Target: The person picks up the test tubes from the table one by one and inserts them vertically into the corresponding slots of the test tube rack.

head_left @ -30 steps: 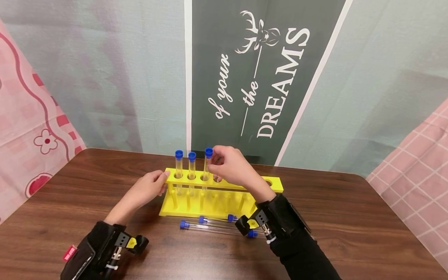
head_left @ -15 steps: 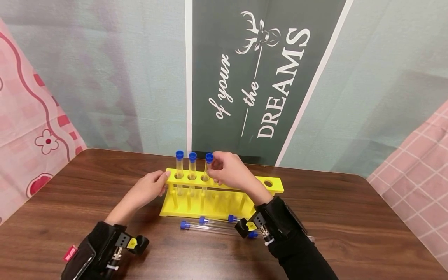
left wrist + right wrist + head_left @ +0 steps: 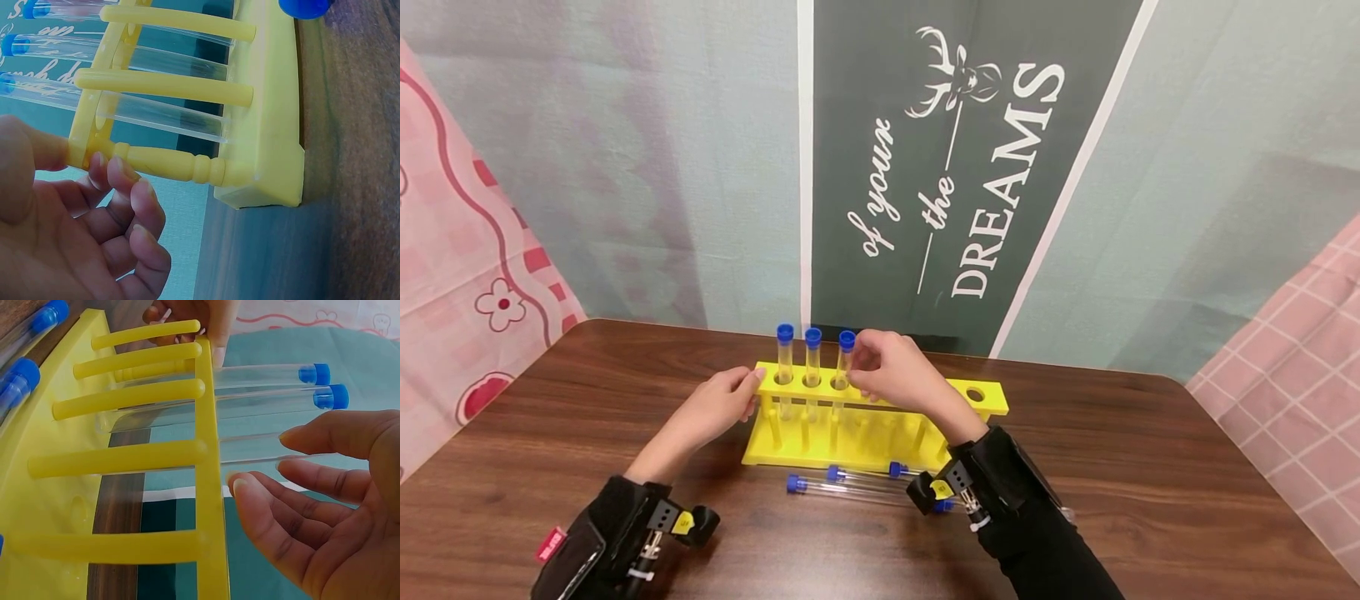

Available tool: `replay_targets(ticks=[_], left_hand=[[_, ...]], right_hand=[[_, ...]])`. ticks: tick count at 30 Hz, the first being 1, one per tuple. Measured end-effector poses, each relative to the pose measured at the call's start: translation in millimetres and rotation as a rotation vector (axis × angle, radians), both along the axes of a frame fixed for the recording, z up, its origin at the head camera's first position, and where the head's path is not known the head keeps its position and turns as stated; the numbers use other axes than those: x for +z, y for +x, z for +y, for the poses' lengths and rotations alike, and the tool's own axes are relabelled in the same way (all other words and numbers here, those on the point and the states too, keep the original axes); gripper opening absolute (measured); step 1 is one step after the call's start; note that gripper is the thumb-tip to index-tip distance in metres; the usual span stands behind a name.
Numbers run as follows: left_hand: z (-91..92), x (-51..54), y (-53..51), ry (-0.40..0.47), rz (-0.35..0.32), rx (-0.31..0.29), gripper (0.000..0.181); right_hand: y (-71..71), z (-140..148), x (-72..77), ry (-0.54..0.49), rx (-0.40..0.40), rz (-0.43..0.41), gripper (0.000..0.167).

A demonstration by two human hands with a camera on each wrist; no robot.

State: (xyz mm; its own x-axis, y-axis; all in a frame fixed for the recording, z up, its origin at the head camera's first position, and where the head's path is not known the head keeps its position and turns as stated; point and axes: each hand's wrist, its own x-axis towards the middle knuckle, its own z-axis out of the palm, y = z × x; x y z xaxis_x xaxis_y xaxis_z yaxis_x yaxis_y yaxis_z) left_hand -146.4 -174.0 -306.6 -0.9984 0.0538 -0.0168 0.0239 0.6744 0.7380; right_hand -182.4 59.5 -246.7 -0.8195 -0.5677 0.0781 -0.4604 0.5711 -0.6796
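A yellow rack (image 3: 992,398) holds three upright clear tubes with blue caps: the left tube (image 3: 785,358), the middle tube (image 3: 812,358) and the right tube (image 3: 844,360). My left hand (image 3: 715,408) grips the rack's left end, thumb on the top bar and fingers curled below, as the left wrist view shows the hand (image 3: 87,231) and rack (image 3: 269,156). Beside the right tube is my right hand (image 3: 898,371); in the right wrist view the hand (image 3: 350,512) has parted, loosely bent fingers around that tube (image 3: 250,449), whose cap is hidden.
Several capped tubes lie in front of the rack, one tube (image 3: 850,490) nearest the front and others partly behind my right wrist. The brown table (image 3: 1150,467) meets a printed curtain (image 3: 737,167) at the back, with pink cloth on both sides.
The right tube has gone lower into its hole, and my right hand has come down with it, its fingers now slightly apart from it. My left hand stays on the rack.
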Motion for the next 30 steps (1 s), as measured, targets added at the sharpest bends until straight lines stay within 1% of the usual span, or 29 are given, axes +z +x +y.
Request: replay_targets(ticks=[7, 15, 17, 22, 30], left_hand=[[0.3, -0.3, 0.7, 0.009, -0.011, 0.000, 0.038], [0.6, -0.5, 0.5, 0.009, -0.009, 0.002, 0.039], [0.6, -0.5, 0.4, 0.007, -0.008, 0.003, 0.039], [0.5, 0.4, 0.8, 0.008, -0.011, 0.004, 0.038], [1.0, 2.0, 1.7, 0.006, -0.003, 0.001, 0.037]], right_hand=[[2.8, 6, -1.9, 0.000, -0.031, 0.018, 0.015], [12.4, 14, -4.9, 0.043, -0.055, 0.091, 0.014], [15.6, 16, -4.9, 0.045, -0.046, 0.110, 0.013], [25.6, 20, -5.0, 0.041, -0.025, 0.127, 0.009], [40.5, 22, -10.8, 0.062, 0.034, 0.133, 0.008]])
